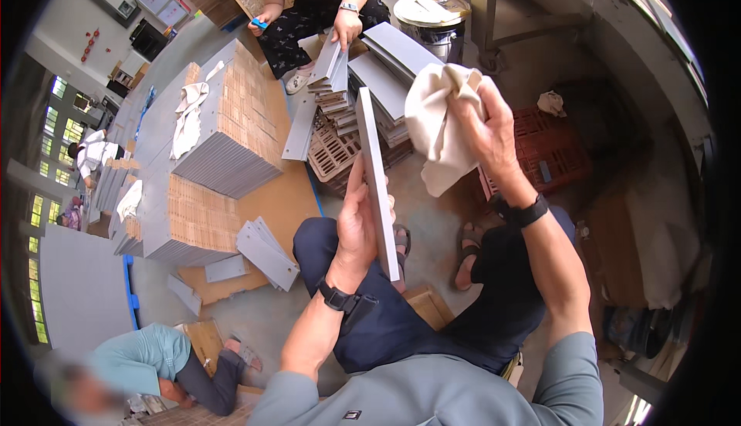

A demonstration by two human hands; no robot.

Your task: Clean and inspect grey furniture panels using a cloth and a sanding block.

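My left hand (357,229) grips a long, narrow grey board (376,183), which stands on edge toward me above my lap. Its fingers wrap behind the board and are partly hidden. In my right hand (492,129) is a bunched cream cloth (438,133), held up to the right of the board with a loose end hanging down. The cloth and the board appear apart. Beyond the board, more grey boards (382,79) lie stacked on a pale plastic crate (333,148).
Across from me a seated person's hand (347,28) touches the stacked boards. Tall piles of grey boards (231,148) stand at left, with loose boards (266,252) beside them. A lidded bucket (431,11) is at the back, a red crate (540,152) at right. Another person (154,356) bends at lower left.
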